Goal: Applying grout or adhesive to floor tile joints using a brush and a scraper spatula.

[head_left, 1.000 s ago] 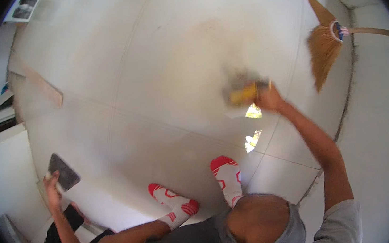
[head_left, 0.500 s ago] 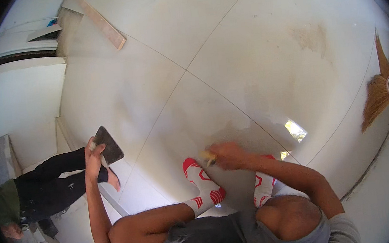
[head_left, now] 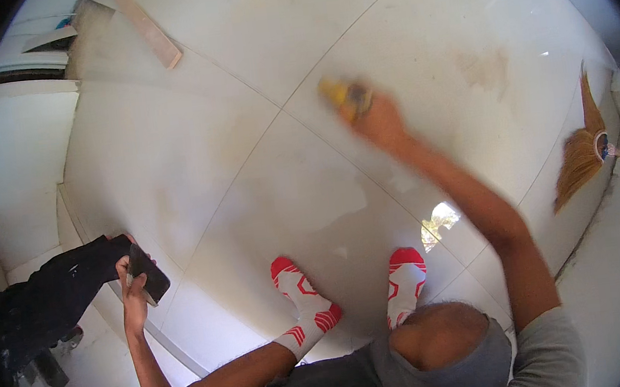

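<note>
Extends right arm (head_left: pixel 468 192) forward beyond socked feet (head_left: pixel 407 274), grasping blurred yellow object (head_left: pixel 337 94) in right hand (head_left: pixel 380 119). Holds left forearm (head_left: pixel 146 362) forward, gripping dark rectangular plate (head_left: pixel 151 277) in left hand (head_left: pixel 132 286).

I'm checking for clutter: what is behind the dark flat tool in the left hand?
Past the right edge of the dark flat tool, pale floor shows; by its upper left, another person's dark trouser leg. Whatever lies directly behind is covered.

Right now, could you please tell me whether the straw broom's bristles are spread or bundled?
Spread: the straw broom's bristles fan from the binding in two diverging tufts, one narrow, one wide.
</note>
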The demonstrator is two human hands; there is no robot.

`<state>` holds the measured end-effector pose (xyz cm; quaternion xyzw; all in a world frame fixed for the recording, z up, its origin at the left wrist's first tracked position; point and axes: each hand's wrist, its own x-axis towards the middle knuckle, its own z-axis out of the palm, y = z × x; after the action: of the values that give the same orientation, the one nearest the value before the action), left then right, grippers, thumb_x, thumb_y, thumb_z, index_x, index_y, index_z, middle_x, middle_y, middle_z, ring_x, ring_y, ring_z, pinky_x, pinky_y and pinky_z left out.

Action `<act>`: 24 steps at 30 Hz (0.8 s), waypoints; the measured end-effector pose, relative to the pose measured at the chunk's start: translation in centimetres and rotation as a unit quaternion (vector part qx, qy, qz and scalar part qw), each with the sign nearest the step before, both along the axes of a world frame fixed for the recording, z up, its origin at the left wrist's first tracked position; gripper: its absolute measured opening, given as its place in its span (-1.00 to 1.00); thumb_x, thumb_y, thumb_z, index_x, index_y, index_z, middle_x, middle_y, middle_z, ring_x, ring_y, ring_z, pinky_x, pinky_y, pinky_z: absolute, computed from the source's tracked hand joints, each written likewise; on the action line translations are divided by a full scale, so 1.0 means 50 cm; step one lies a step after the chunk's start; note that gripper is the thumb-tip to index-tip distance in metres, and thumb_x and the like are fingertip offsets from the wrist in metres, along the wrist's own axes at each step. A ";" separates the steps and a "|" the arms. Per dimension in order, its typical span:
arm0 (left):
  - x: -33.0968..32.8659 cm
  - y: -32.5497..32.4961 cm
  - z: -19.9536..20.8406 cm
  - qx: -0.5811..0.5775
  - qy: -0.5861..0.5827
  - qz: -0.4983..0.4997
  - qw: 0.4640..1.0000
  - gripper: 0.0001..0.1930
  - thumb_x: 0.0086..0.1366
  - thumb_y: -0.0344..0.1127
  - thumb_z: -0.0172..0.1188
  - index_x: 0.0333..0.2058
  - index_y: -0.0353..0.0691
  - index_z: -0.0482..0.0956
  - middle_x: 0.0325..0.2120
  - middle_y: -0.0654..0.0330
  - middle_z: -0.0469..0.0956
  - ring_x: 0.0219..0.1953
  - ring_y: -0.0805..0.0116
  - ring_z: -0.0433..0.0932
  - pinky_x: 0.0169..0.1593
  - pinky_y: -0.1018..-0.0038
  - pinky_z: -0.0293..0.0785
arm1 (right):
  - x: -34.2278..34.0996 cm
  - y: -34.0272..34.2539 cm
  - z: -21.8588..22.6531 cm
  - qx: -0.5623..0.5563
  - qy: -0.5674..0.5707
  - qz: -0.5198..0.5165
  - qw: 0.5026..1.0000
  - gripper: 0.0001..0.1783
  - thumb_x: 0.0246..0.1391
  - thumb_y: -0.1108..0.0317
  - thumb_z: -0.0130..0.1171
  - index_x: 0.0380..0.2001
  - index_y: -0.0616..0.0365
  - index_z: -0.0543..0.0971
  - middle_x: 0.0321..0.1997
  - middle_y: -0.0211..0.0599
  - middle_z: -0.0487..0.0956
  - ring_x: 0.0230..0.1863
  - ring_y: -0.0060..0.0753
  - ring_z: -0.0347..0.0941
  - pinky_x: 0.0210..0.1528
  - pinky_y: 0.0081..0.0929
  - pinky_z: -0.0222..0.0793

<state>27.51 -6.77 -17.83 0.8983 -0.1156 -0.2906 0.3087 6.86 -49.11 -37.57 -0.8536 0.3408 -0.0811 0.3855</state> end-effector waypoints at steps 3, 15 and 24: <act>-0.011 -0.012 0.025 -0.040 -0.029 -0.029 0.998 -0.40 0.01 -0.43 -0.19 0.12 -0.05 0.05 -0.10 0.01 0.35 -0.05 0.19 0.37 0.06 0.32 0.25 | -0.031 0.321 -0.061 0.088 -0.108 0.170 0.976 -0.58 -0.15 0.33 0.08 -0.13 0.14 0.44 -0.27 -0.05 0.49 -0.31 0.00 0.47 -0.24 -0.17 0.40; -0.019 0.006 0.010 -0.001 -0.003 -0.024 1.000 -0.30 -0.10 -0.38 -0.11 0.15 -0.09 0.08 -0.13 0.12 0.31 -0.06 0.30 0.32 0.09 0.44 0.20 | 0.025 -0.274 -0.060 -0.276 0.049 -0.035 0.959 -0.74 -0.03 0.28 0.04 -0.23 0.07 0.47 -0.26 -0.19 0.49 -0.34 -0.13 0.47 -0.36 -0.24 0.43; -0.014 0.009 0.013 -0.023 0.059 -0.024 0.998 -0.33 -0.10 -0.45 -0.14 0.13 -0.18 0.12 -0.20 0.16 0.34 -0.19 0.39 0.34 -0.04 0.56 0.25 | -0.157 0.233 -0.040 0.155 -0.160 0.032 0.974 -0.66 -0.14 0.16 0.10 -0.36 0.21 0.47 -0.35 0.05 0.50 -0.31 0.08 0.44 -0.26 -0.07 0.33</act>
<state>26.79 -6.32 -17.18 0.8694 -0.1250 -0.3473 0.3284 -1.00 -37.47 -39.55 -0.7703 0.2553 -0.1502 0.5648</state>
